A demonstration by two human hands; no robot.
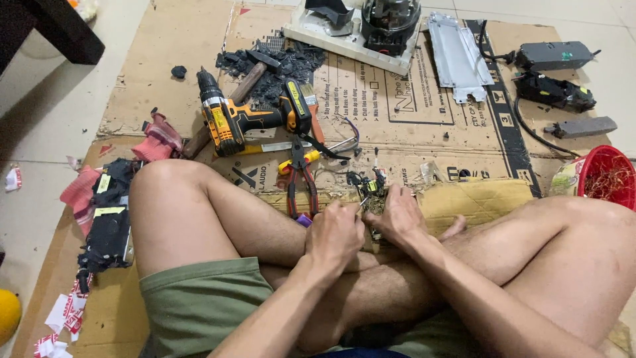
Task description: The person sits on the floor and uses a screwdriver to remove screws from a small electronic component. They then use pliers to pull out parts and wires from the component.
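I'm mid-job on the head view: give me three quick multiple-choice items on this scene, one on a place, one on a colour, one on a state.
1. Where does the cordless drill lie?
A. On the cardboard sheet, ahead of the knees
B. Inside the red basket
C. On the person's lap

2. What colour is the basket at the right edge?
A. Blue
B. Red
C. White

3. How are the left hand and right hand placed?
A. Both resting flat on the knees
B. One lifting the drill
C. Close together on a small wired part

Answers: 1 A, the drill rests on its side on the cardboard beside the pliers. 2 B, its rim and walls are red. 3 C, both hands meet at the small part above the crossed legs.
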